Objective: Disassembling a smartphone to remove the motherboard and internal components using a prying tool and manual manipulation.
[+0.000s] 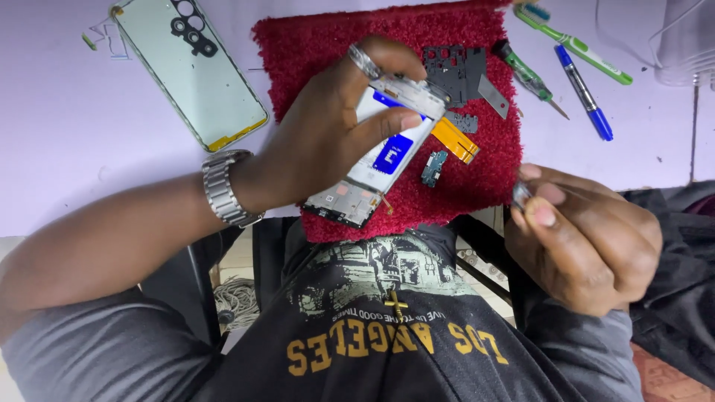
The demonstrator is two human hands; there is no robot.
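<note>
Gripping the opened phone (380, 152) over the red mat (313, 45), the left hand (328, 134) closes around its diagonal long axis, while the right hand (588, 231) (nearer the surface's front edge) pinches a small metal part (520, 195).

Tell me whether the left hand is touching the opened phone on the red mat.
Touching. The head view shows the left hand wrapped over the opened phone, thumb and fingers pressed on its edges above the red mat.
</note>
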